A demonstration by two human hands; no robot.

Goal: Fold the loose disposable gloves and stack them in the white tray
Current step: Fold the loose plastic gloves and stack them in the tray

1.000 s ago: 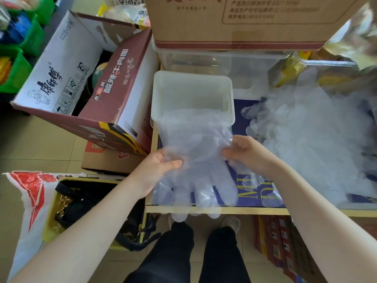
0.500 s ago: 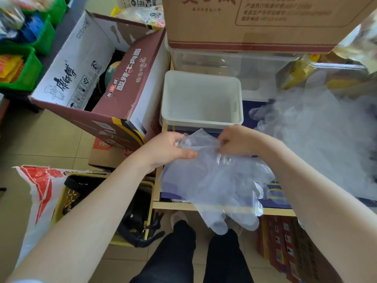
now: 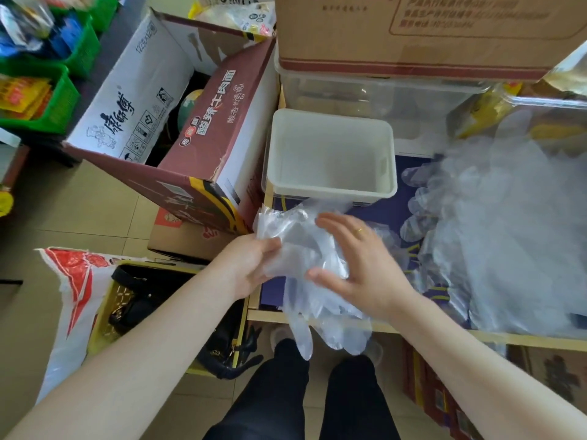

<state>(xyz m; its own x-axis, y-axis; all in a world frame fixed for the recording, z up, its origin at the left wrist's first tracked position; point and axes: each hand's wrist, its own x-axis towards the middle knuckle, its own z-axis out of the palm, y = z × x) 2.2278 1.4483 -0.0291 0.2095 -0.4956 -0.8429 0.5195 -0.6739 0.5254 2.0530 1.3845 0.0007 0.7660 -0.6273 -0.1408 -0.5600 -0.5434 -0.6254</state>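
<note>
A clear disposable glove (image 3: 297, 246) lies crumpled on the blue-topped shelf, its fingers hanging over the front edge. My left hand (image 3: 251, 265) pinches the glove's left edge, thumb on top. Over the glove's right part my right hand (image 3: 365, 268) is spread with straight fingers, a ring on one of them. The white tray (image 3: 330, 193) stands just behind the hands, and I see nothing in it. A big heap of loose clear gloves (image 3: 508, 236) covers the shelf to the right.
An open noodle carton (image 3: 203, 147) leans against the tray's left side. A clear plastic tub (image 3: 365, 90) and a brown cardboard box (image 3: 397, 33) stand behind the tray. Below left are a yellow basket (image 3: 104, 312) with a black bag and green baskets (image 3: 54, 100).
The glove, held spread out in front of the tray, came down toward me and bunched up. My right hand let go of its pinch and now lies flat over it.
</note>
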